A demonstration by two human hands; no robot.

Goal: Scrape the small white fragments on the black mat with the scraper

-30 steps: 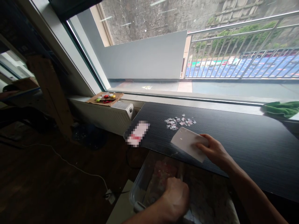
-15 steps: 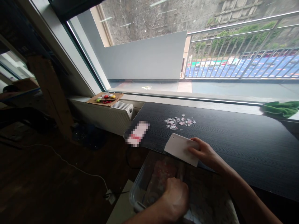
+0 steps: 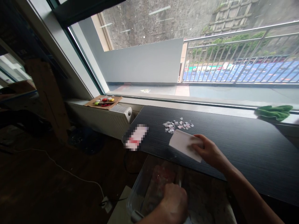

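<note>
plainly, right fingers point(image 3: 201, 137) clamped on flat white rectangle point(image 3: 182, 143), left fingers point(image 3: 172, 188) curled, hold unclear

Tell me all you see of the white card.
The white card looks thin, flat and roughly rectangular, perhaps stiff paper or plastic, with a small mark near its far left corner. The right hand grips its right end, thumb on top. It slants over the dark table, just short of the scraps; whether it touches the table is unclear.

Single head cam; faces forward and down across black tabletop point(image 3: 238, 146) toward window point(image 3: 140, 40); left hand point(image 3: 174, 199) and right hand point(image 3: 209, 151) close, low in frame; outside railing point(image 3: 243, 56) farther off.
</note>
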